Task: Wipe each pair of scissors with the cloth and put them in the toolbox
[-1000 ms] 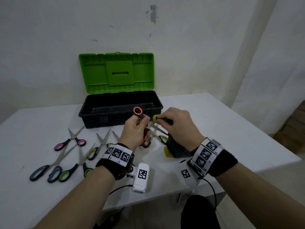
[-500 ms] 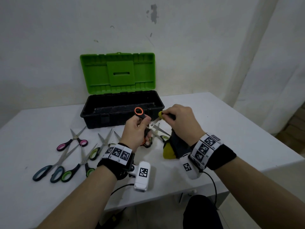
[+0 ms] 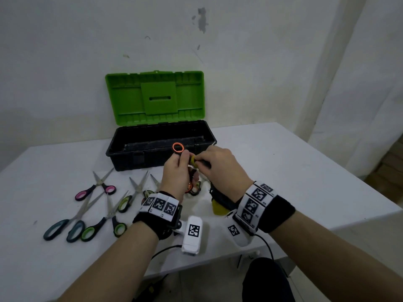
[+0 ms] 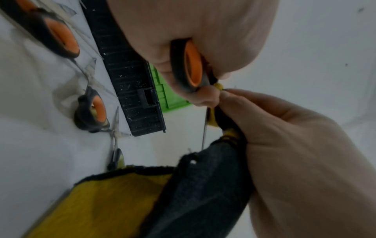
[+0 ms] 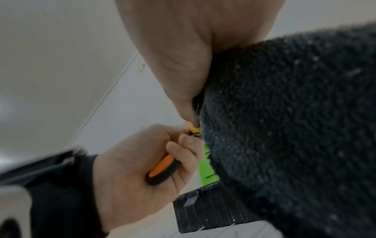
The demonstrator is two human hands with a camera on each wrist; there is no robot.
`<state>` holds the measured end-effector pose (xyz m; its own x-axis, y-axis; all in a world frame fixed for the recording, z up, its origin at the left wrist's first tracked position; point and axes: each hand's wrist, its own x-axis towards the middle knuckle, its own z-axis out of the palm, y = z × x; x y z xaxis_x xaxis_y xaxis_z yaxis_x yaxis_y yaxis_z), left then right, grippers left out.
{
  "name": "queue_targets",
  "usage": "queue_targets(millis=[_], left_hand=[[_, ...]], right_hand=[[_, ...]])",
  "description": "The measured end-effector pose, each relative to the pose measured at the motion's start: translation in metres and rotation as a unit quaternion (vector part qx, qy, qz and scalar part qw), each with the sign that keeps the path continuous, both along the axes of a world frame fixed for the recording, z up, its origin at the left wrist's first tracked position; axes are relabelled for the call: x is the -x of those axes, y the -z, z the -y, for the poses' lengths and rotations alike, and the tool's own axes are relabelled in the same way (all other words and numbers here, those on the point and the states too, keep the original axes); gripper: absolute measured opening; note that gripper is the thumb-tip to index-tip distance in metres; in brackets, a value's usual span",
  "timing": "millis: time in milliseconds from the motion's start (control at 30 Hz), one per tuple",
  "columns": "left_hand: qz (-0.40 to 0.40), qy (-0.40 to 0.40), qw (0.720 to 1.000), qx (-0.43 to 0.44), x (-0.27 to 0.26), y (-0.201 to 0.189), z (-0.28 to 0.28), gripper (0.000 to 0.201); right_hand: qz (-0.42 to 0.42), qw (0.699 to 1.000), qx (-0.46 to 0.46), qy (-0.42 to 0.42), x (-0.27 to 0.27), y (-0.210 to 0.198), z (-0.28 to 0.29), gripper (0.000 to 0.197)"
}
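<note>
Since a moment ago the right hand (image 3: 220, 168) has slid the cloth (image 4: 203, 185) up the blade until it pinches it right beside the left hand (image 3: 176, 171), whose fingers curl round the orange scissors (image 3: 178, 148) in front of the toolbox (image 3: 160, 147). This looks like the first pair being wiped. No scissors show in the box, and several pairs lie on the table (image 3: 305, 171).

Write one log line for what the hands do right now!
left hand: holds orange scissors | right hand: wiping with cloth | toolbox: open
</note>
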<state>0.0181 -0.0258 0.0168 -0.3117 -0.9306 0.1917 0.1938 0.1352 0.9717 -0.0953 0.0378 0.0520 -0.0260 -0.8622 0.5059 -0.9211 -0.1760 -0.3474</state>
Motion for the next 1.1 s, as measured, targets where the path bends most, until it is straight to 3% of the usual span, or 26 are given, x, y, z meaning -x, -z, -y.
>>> queue_targets(millis=[400,533,700,1100], left_hand=[[0.025,-0.010,0.999,0.021,-0.004,0.003,-0.002,0.032],[0.023,-0.005,1.000,0.013,-0.002,0.003,-0.007,0.032],[0.013,-0.015,1.000,0.000,-0.004,0.001,-0.003,0.029],[0.035,0.008,0.999,0.037,-0.004,-0.001,-0.002,0.032]], right_hand=[[-0.029,0.999,-0.030,-0.026,-0.007,-0.003,-0.009,0.017],[-0.011,1.000,-0.006,-0.011,-0.004,-0.008,-0.005,0.015],[-0.011,0.999,-0.040,-0.024,-0.001,0.001,-0.007,0.014],[0.009,1.000,-0.013,-0.020,-0.005,-0.005,-0.007,0.014]])
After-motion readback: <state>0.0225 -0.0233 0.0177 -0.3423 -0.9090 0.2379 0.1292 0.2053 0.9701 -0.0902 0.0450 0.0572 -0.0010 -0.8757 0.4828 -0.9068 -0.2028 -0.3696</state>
